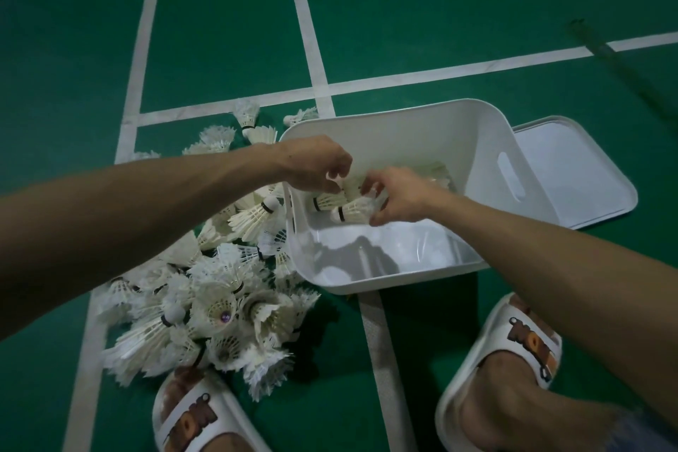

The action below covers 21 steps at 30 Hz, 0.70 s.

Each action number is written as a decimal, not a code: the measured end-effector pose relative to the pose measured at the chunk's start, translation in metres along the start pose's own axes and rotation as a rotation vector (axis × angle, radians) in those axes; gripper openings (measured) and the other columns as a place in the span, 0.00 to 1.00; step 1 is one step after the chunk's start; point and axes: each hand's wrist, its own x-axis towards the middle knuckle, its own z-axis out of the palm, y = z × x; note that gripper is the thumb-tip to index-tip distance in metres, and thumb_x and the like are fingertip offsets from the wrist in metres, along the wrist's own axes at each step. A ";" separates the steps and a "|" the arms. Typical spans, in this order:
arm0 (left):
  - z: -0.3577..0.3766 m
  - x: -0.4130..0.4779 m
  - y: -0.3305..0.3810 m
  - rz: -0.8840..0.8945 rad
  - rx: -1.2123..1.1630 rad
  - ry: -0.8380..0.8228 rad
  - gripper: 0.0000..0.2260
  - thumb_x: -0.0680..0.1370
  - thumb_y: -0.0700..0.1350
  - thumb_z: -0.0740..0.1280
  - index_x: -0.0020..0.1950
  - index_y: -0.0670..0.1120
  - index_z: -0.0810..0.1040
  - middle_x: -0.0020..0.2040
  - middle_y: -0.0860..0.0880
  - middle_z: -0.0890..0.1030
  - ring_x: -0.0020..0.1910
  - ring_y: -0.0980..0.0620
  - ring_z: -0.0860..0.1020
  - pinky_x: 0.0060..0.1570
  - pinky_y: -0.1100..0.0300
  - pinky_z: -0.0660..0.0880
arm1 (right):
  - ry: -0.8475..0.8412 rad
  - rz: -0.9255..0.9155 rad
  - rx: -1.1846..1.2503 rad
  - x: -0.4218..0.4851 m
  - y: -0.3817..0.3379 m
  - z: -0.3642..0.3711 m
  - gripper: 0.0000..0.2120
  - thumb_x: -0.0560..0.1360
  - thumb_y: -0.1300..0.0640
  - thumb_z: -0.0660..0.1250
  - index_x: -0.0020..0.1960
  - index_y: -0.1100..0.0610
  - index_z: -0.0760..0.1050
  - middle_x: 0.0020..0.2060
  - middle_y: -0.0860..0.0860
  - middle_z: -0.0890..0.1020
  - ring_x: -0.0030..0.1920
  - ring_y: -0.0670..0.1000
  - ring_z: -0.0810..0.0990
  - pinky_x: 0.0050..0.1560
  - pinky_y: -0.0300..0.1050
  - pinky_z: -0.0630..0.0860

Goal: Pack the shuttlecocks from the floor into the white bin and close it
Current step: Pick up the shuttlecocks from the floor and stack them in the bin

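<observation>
Shuttlecocks are held over the open white bin by both outstretched arms, left grip curled knuckles-up on one, right grip clasping another's feathers.

Shuttlecocks heaped beside open white bin; few inside.
</observation>
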 end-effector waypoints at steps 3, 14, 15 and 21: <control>-0.008 -0.014 -0.006 0.077 0.115 0.074 0.14 0.77 0.51 0.68 0.59 0.46 0.76 0.53 0.48 0.79 0.50 0.52 0.73 0.54 0.55 0.72 | 0.004 0.016 -0.069 0.006 -0.007 0.013 0.27 0.65 0.55 0.80 0.61 0.53 0.74 0.57 0.52 0.79 0.50 0.53 0.78 0.48 0.48 0.80; 0.010 -0.071 -0.039 0.017 -0.067 0.280 0.28 0.76 0.58 0.66 0.73 0.51 0.64 0.74 0.47 0.60 0.73 0.46 0.56 0.70 0.43 0.60 | -0.081 0.089 -0.168 0.031 -0.021 0.047 0.29 0.66 0.60 0.79 0.64 0.57 0.72 0.60 0.57 0.78 0.54 0.55 0.78 0.50 0.46 0.77; 0.014 -0.075 -0.042 0.003 -0.124 0.300 0.29 0.76 0.58 0.65 0.73 0.51 0.63 0.75 0.47 0.59 0.73 0.46 0.57 0.70 0.43 0.61 | -0.083 0.091 -0.185 0.033 -0.022 0.049 0.30 0.66 0.60 0.79 0.65 0.57 0.71 0.60 0.57 0.78 0.56 0.56 0.78 0.51 0.45 0.77; 0.029 -0.090 -0.060 -0.074 -0.268 0.333 0.30 0.76 0.60 0.61 0.75 0.50 0.59 0.75 0.47 0.57 0.72 0.47 0.59 0.68 0.48 0.60 | -0.087 0.092 -0.354 0.040 -0.034 0.055 0.28 0.67 0.61 0.78 0.66 0.59 0.73 0.60 0.58 0.78 0.57 0.57 0.79 0.55 0.47 0.77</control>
